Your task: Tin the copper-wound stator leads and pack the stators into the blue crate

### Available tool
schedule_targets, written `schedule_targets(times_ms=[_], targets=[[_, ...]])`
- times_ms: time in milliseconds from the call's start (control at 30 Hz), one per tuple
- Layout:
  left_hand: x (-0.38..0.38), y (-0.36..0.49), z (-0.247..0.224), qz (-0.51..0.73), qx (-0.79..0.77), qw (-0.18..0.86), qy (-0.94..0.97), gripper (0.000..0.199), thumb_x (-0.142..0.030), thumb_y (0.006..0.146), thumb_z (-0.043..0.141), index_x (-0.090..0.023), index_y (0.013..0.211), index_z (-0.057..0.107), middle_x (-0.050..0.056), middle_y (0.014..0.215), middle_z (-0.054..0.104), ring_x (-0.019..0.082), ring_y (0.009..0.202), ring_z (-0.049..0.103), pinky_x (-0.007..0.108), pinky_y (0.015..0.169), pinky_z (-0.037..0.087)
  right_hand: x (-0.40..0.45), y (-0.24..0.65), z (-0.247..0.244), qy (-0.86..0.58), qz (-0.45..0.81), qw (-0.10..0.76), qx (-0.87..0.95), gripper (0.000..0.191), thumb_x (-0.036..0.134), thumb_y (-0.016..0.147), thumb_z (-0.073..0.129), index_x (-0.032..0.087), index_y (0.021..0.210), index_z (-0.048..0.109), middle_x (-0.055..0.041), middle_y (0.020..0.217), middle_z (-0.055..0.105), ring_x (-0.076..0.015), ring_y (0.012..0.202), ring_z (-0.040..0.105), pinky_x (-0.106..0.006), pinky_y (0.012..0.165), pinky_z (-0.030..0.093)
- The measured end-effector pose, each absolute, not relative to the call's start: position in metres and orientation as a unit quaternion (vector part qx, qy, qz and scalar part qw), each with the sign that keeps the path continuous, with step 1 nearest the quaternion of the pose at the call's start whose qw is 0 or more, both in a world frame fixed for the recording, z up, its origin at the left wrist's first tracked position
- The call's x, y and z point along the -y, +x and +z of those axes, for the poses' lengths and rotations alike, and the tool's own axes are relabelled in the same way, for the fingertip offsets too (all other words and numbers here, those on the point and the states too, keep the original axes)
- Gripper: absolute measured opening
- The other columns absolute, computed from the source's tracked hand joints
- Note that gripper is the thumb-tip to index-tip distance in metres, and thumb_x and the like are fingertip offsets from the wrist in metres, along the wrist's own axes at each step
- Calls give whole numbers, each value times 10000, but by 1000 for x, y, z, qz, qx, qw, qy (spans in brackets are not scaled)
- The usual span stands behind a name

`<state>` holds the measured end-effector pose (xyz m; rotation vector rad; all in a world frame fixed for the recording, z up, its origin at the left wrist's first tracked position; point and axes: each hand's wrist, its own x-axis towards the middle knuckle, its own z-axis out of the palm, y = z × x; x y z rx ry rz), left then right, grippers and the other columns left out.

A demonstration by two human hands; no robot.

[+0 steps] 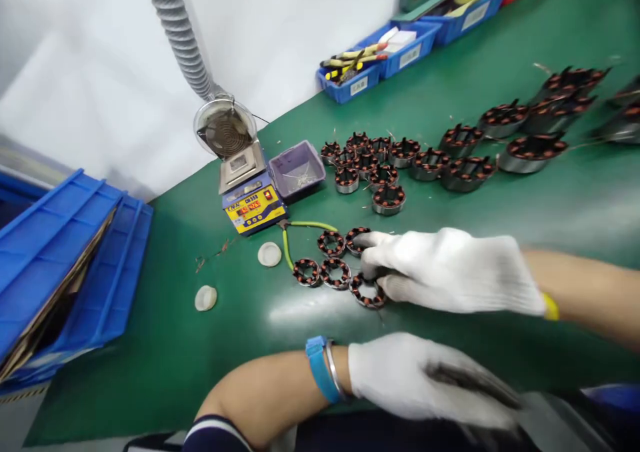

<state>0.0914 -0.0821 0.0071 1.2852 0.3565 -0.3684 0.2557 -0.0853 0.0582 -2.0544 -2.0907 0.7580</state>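
My right hand (440, 269), in a white glove with dark fingertips, has its fingers curled down on a motor stator (367, 291), a ring with copper windings. One of its fingers reaches a second stator (358, 240) just behind. Close by on the left lie a few more, among them one stator (306, 272) next to the green-handled pliers (286, 247). My left hand (430, 382), gloved too, stretches right along the table's front edge. Its fingertips blur beside a grey shape at the bottom, and whether they hold it cannot be made out.
Several stators (389, 200) stand in rows toward the back right. A soldering pot (255, 209) with a lit display sits beside a purple bin (297, 172), under a hose (183, 35). Two white caps (269, 254), blue crates (110, 265) and tool bins (350, 89) are around.
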Motion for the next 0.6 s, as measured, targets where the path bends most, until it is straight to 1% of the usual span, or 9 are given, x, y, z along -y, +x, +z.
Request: schedule_targets(times_ms=[67,100,167,233,333,433,500,533,600], targets=[[80,91,7,-173,-156,765,600,427,-176,877,640,-97,1295,669,98,970,761,221,787,739,317,711,593,83,255,72,-672,282,-11,685,406,361,790,594,380,1183,693,-27,1471,523,-262,1078,671,-374,856,532],[78,90,6,-174,-147,768,599,434,-246,878,661,-94,1284,678,113,984,755,218,786,730,316,713,589,82,254,78,-662,279,-43,695,461,375,780,611,403,1237,662,-34,1484,509,-270,1077,677,-371,839,538],[77,89,3,-168,-136,785,580,521,-430,854,699,-95,1253,695,132,986,743,199,761,701,307,710,577,82,251,85,-632,235,-79,734,531,413,761,636,397,1292,619,-65,1409,570,-253,966,708,-333,733,541],[75,87,0,-170,-142,805,550,632,-566,793,729,-100,1219,703,132,952,736,164,721,669,289,715,562,83,247,85,-602,185,-89,772,503,396,782,617,348,1283,611,-68,1275,644,-206,841,710,-283,647,511],[74,87,-4,-163,-164,810,538,585,-565,802,733,-113,1172,703,128,938,732,129,688,656,259,711,543,89,245,80,-608,164,-84,772,508,333,831,583,358,1337,536,-16,1310,628,-141,895,689,-228,693,490],[73,85,-4,-168,-170,796,556,562,-566,822,715,-118,1161,695,138,967,733,153,723,679,275,720,539,97,246,78,-615,165,-88,766,523,441,879,563,426,1392,462,37,1384,583,-100,948,668,-187,700,478],[73,84,-1,-177,-175,779,576,596,-599,810,709,-116,1159,692,145,969,733,169,739,688,284,724,535,100,245,78,-599,173,-83,777,487,457,873,575,468,1356,507,62,1378,588,-79,901,670,-168,653,471],[73,83,0,-180,-175,772,584,609,-610,806,708,-115,1159,689,147,970,734,172,742,688,285,725,532,100,243,77,-587,176,-75,786,465,423,848,612,454,1311,568,51,1342,615,-79,848,674,-168,619,470],[72,83,0,-180,-173,763,596,609,-612,806,707,-113,1155,687,153,979,736,169,744,687,284,728,532,97,237,75,-573,165,-38,802,412,297,751,701,329,1163,707,-30,1180,700,-112,719,668,-203,550,477]])
